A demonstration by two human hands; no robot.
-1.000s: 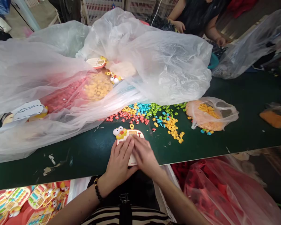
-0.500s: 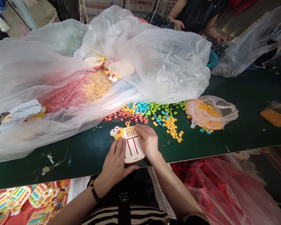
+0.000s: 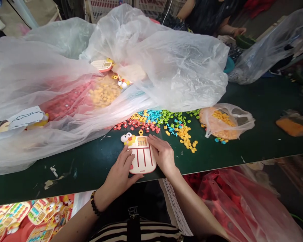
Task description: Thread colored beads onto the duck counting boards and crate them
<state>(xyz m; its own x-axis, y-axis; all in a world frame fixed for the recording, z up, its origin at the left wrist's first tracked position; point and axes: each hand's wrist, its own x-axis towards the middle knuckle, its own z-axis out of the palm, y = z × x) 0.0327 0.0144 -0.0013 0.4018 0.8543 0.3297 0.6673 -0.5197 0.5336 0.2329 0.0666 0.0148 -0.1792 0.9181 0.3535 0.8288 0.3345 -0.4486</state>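
A cream toy board [image 3: 146,161] with red grooves and a red rim lies on the green table in front of me. A yellow duck-like head with bulging white eyes [image 3: 127,138] sits at its upper left corner, and a small yellow ring sticks up from the top. My left hand [image 3: 117,171] grips the left side, thumb along the lower edge. A small red piece [image 3: 131,166] shows in the board's left groove by those fingers. Along the right edge, my right hand [image 3: 164,154] holds the board with its fingers near the upper corner; its thumb is hidden.
Loose red pieces [image 3: 136,125], blue, green and yellow pieces [image 3: 185,136] lie beyond the board. Large clear plastic bags [image 3: 181,67] cover the back. A small bag [image 3: 219,121] of yellow pieces stands right. Finished-looking boards [image 3: 40,211] fill a container lower left. Another person works behind.
The board has straightened and shifted slightly; my left fingers have slid down its left side, uncovering more of the grooves and a red piece. Behind, the other person's hand now has a green bowl-like thing.
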